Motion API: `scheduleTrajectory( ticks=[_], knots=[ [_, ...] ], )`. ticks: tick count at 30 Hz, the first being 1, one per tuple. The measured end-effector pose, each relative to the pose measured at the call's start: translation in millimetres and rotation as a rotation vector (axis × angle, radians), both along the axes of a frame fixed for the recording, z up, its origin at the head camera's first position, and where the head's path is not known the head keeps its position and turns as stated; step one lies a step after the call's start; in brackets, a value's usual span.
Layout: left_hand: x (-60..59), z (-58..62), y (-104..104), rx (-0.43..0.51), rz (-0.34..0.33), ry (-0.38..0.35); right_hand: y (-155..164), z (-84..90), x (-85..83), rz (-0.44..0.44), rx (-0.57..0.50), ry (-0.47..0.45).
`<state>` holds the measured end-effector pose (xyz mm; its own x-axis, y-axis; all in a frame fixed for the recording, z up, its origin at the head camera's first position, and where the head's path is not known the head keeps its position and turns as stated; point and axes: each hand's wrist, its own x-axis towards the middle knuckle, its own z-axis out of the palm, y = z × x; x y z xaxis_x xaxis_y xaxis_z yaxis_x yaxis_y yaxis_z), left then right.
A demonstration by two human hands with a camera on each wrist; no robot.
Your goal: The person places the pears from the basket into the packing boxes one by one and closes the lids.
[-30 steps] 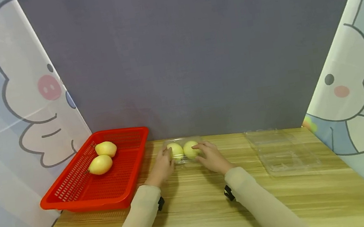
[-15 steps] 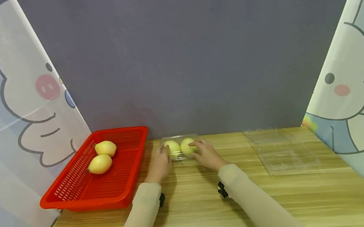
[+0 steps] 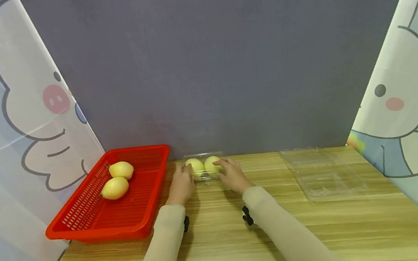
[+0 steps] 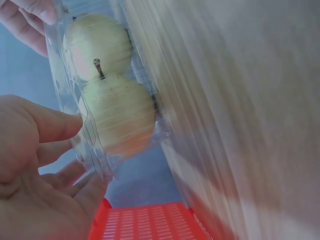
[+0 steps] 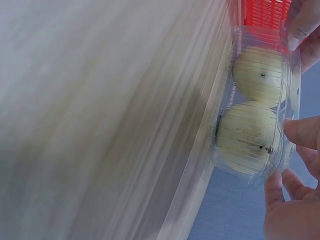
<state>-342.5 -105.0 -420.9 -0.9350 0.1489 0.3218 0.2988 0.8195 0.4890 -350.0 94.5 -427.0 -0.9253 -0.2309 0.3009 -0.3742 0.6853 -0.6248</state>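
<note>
A clear plastic clamshell box (image 3: 206,177) stands near the table's back edge with two pale yellow pears (image 3: 195,169) side by side inside. My left hand (image 3: 182,184) grips its left end, thumb on one side of the rim and fingers around the corner, as the left wrist view shows. At the opposite end, my right hand (image 3: 233,175) pinches the rim between thumb and fingers. Through the plastic in the left wrist view, the nearer pear (image 4: 117,112) shows its stem. The lid looks closed over the fruit.
A red perforated basket (image 3: 107,234) stands at the left with two more pears (image 3: 115,188) in it. To the right lies another clear clamshell box (image 3: 330,182), spread open on the wooden table (image 3: 225,248). A grey panel (image 3: 208,68) rises behind the table.
Both hands have moved the clear box with its pears a little to the left and toward the back panel. The basket and the other clamshell box stay put.
</note>
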Motion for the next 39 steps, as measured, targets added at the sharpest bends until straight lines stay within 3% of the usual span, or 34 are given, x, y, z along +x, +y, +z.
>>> scheduleTrajectory(
  ticks=[9,25,39],
  knots=[
    [-5.5,-0.1,-3.9,-0.026,0.040,0.000,-9.6,1.1,-5.0,-0.027,0.027,-0.021],
    [-13.1,4.9,-5.6,-0.017,0.064,-0.065,-17.6,0.5,-10.8,-0.050,0.023,0.004],
    [-13.3,4.3,-4.9,-0.007,0.079,-0.039,-18.1,0.1,-8.2,-0.047,0.043,0.024]
  ],
)
